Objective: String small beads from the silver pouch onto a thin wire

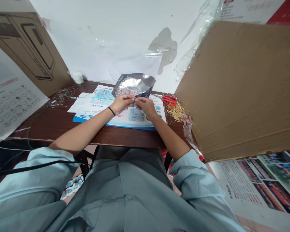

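Note:
My left hand [123, 103], a black band on its wrist, is closed in a pinch. Its fingertips meet those of my right hand [145, 105], also pinched, over the printed sheets [106, 120]. A thin thread with a few pale beads [74, 97] runs across the paper towards my left hand. What sits between the right fingertips is too small to make out. Just behind both hands, an open silver-lined bag [137, 83] holds many small pink, red and white beads [126, 92].
Red-handled scissors [169, 100] lie right of the sheets, beside a heap of thin gold-coloured pins [176, 112] and crumpled clear plastic [188, 127]. Tangled clear and green thread [62, 96] lies at left. Cardboard panels [246, 87] flank the brown table [125, 137].

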The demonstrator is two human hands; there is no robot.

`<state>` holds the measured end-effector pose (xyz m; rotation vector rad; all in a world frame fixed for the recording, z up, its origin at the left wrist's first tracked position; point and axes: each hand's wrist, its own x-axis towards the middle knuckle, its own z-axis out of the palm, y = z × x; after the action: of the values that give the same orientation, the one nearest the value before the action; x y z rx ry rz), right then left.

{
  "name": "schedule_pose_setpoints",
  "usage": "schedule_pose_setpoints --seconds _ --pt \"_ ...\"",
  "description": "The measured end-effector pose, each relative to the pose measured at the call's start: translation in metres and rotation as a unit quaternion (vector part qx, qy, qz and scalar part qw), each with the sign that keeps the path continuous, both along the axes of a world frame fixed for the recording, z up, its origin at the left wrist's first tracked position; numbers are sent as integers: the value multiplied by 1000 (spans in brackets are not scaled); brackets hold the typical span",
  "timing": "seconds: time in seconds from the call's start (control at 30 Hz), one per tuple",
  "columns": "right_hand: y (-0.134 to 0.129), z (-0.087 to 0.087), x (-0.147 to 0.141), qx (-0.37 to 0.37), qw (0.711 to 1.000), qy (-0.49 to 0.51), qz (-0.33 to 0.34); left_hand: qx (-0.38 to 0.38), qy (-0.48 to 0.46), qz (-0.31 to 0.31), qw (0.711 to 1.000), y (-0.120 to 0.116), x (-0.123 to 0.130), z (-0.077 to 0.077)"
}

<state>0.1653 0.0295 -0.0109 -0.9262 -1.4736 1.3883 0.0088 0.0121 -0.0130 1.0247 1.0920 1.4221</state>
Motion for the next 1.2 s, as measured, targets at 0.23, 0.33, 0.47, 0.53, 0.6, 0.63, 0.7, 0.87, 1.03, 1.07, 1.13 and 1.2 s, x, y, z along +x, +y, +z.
schedule_pose_setpoints --seconds 0.23,0.33,0.47,0.53,0.6,0.63,0.7,0.87,1.03,1.07,1.13,1.2 --pt "0 5 4 -71 995 47 51 68 73 25 995 -3 -1 6" --pt "0 6 3 -77 994 58 53 81 91 38 992 -6 0 9" --pt "-3 8 3 -80 994 56 53 92 96 50 990 -4 -2 8" --pt "-4 10 4 -80 994 49 51 85 88 56 991 0 -4 5" --pt "-5 11 4 -84 994 47 52 75 67 55 993 4 -8 3" --pt "-5 12 4 -87 994 48 51 72 50 52 995 6 -9 2" --pt "-5 12 4 -92 993 51 49 64 6 40 997 7 -12 4" --pt "-4 11 4 -92 994 46 48 29 -93 32 995 7 -19 16" --pt "-3 11 4 -96 993 55 47 23 -149 73 986 12 -32 23" --pt "-3 12 5 -97 993 55 47 22 -152 83 985 13 -35 23" --pt "-2 13 6 -98 993 49 46 21 -152 98 983 17 -41 23" --pt "-2 14 7 -97 993 40 45 28 -144 105 984 20 -47 22"
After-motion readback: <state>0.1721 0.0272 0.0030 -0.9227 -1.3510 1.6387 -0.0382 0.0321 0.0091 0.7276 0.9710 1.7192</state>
